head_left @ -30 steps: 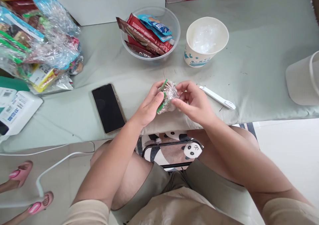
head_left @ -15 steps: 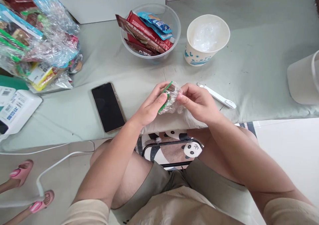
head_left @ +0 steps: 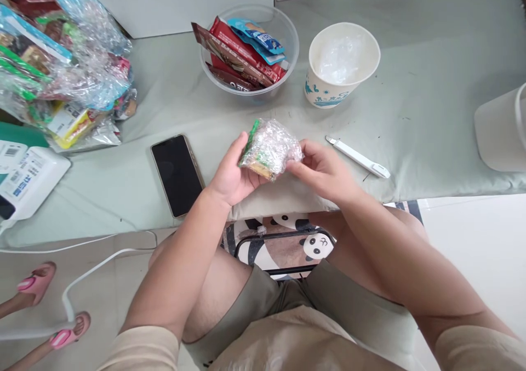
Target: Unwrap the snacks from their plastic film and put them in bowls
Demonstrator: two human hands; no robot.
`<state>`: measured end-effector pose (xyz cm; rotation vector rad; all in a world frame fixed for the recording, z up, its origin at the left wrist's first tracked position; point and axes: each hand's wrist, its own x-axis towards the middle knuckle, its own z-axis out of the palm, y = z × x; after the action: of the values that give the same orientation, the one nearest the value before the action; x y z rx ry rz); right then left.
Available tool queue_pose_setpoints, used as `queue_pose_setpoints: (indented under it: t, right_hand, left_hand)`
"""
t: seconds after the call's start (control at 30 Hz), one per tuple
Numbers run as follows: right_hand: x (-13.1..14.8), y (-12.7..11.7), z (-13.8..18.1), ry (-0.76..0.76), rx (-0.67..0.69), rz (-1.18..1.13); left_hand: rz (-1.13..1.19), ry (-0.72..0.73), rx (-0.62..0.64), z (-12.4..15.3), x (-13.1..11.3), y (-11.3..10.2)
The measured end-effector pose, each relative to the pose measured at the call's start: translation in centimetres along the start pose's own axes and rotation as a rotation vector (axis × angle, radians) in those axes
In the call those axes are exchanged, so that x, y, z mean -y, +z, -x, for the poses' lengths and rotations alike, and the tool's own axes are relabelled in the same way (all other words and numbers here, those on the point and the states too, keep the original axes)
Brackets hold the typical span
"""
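Observation:
A small green-and-brown snack packet [head_left: 269,146] wrapped in crinkled clear plastic film is between my two hands above the front of the table. My left hand [head_left: 234,168] holds it from the left and below, thumb along its green edge. My right hand [head_left: 322,168] pinches the film at the packet's right end. A white utility knife [head_left: 357,157] lies just right of my right hand. Left of my left hand, a black phone [head_left: 178,175] lies face up. What is printed on the packet is blurred by the film.
Behind my hands stand a clear bowl [head_left: 290,47] of wrapped snack bars and a paper cup [head_left: 322,94] with crumpled clear film inside. A plastic-wrapped snack heap [head_left: 69,69] fills the left. A white container [head_left: 499,132] stands far right. Another person's pink slippers [head_left: 68,335] show below left.
The wrapped packet has been turned, so its broad film-covered face now shows. My left hand has rolled palm-up beneath it, while my right hand stays at its right end.

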<state>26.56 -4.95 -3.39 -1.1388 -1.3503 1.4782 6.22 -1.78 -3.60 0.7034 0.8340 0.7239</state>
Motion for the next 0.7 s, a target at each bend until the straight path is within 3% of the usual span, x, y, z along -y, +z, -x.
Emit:
queue_pose_setpoints:
  t: [0.1, 0.33, 0.47, 0.53, 0.63, 0.7]
  right_hand:
    - [0.2, 0.1, -0.1, 0.014, 0.005, -0.061]
    - [0.9, 0.3, 0.0, 0.141, -0.056, -0.406]
    - [0.8, 0.7, 0.0, 0.172, -0.043, -0.435]
    - [0.5, 0.5, 0.0, 0.09, -0.142, -0.325]
    - [0.0, -0.3, 0.1, -0.224, -0.313, 0.05]
    - [-0.1, -0.8, 0.2, -0.396, -0.263, 0.272]
  left_hand:
    - [-0.005, -0.023, 0.015, 0.4, -0.2, 0.0]
    - [-0.109, 0.06, -0.143, 0.9, -0.9, 0.3]
    - [-0.126, 0.073, -0.183, 0.8, -1.1, 1.2]
    - [-0.099, 0.004, -0.238, 0.8, -1.3, 1.4]
    - [-0.024, -0.105, -0.293, 0.7, -1.8, 1.2]
    - [0.011, -0.156, -0.284, 0.6, -1.9, 1.0]
